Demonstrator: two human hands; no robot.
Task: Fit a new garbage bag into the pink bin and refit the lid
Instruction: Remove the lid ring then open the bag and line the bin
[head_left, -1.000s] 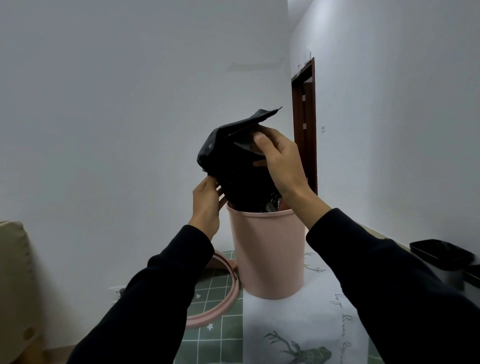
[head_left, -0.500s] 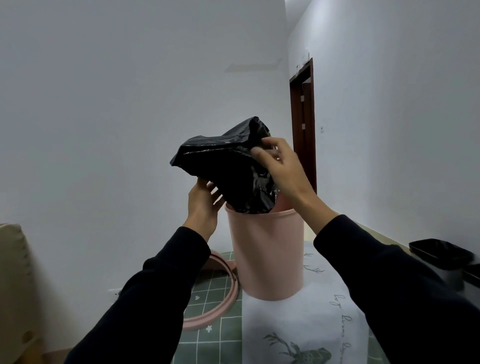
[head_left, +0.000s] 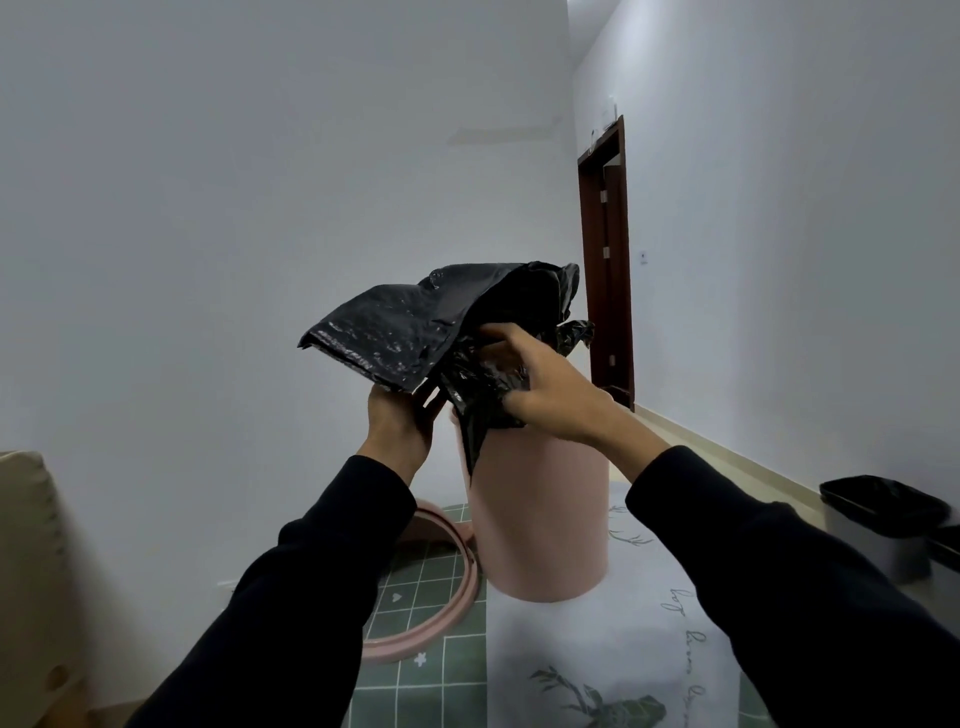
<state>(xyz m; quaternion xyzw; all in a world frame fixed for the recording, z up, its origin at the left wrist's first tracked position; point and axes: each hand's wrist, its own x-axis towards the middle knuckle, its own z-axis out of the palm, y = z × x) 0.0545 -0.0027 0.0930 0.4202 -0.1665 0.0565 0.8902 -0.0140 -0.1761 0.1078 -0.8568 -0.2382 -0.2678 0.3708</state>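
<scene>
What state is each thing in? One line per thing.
garbage bag: partly unfolded, held over the bin
pink bin: upright, lid off
lid: lying beside the bin
left hand: grips the bag
right hand: pinches the bag
grey bin: lined with black bag

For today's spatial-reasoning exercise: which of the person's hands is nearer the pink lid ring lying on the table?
Left. The left hand holds the black bag above the lid ring, beside the pink bin; the right hand grips the bag over the bin's mouth, farther away.
</scene>
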